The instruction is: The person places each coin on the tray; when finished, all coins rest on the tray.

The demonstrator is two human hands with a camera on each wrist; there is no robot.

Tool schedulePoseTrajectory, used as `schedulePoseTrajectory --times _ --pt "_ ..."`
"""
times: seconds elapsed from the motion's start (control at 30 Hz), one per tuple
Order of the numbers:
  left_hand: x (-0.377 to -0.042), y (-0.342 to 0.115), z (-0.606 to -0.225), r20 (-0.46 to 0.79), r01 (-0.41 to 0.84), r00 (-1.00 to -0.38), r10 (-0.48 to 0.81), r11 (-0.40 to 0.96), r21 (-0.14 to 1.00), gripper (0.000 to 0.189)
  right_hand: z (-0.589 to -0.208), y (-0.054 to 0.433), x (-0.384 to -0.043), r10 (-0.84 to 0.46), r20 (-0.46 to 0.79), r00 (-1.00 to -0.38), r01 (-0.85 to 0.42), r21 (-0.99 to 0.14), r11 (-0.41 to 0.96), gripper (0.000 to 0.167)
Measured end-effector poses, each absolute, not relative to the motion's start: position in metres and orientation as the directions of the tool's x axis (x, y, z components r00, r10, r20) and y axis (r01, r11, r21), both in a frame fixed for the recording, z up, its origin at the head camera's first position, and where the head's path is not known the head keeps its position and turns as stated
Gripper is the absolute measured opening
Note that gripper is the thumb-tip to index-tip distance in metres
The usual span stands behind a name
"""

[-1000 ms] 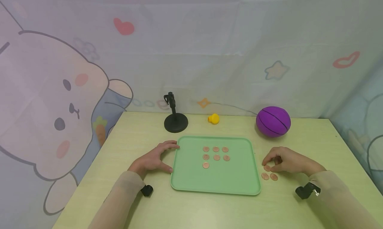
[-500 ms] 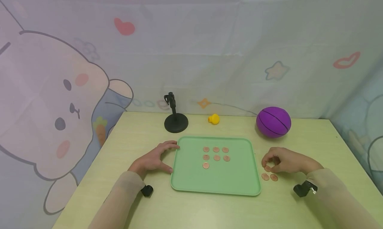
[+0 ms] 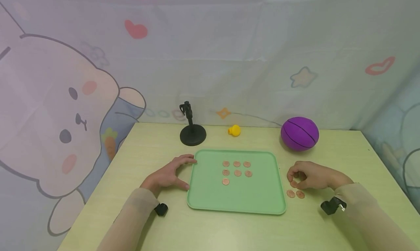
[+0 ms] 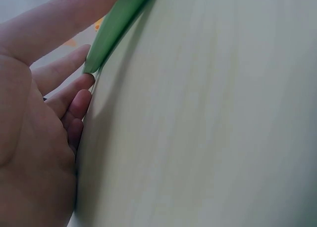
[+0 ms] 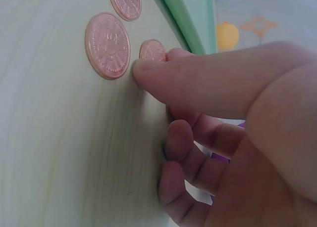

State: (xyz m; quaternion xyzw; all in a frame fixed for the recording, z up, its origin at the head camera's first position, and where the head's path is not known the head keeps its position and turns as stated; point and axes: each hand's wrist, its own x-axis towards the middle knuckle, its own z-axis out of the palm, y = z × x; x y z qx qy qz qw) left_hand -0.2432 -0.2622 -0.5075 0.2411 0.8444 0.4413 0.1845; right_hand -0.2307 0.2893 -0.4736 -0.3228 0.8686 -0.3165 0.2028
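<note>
A pale green tray lies on the table with several copper coins in rows on it. At its left rim, my left hand spreads thumb and fingers, touching the edge; in the left wrist view, fingertips meet the tray's green rim. To the right of the tray, my right hand pinches one copper coin between thumb and forefinger, low over the tabletop. The fingers partly hide it. Two more coins, one nearer and one farther in the right wrist view, lie flat beside it.
Behind the tray stand a black stand with a round base, a small yellow object and a purple ball with black lines. A printed cloth hangs along the table's back edge.
The right wrist has shifted slightly left, while its fingertips stay at the same coin. The left hand, the tray and the other coins have not visibly moved.
</note>
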Motion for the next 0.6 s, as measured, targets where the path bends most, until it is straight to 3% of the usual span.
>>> schedulePoseTrajectory --times 0.27,0.6 --pt "-0.2435 -0.2627 -0.5087 -0.100 0.239 -0.816 0.569 0.490 0.838 0.088 -0.4776 0.2901 -0.2306 -0.706 -0.119 -0.698 -0.434 -0.713 0.550 0.019" --pt "-0.2440 -0.2622 -0.5090 -0.102 0.229 -0.818 0.567 0.482 0.846 0.087 -0.4832 0.2939 -0.2288 -0.666 -0.071 -0.743 -0.436 -0.703 0.561 0.017"
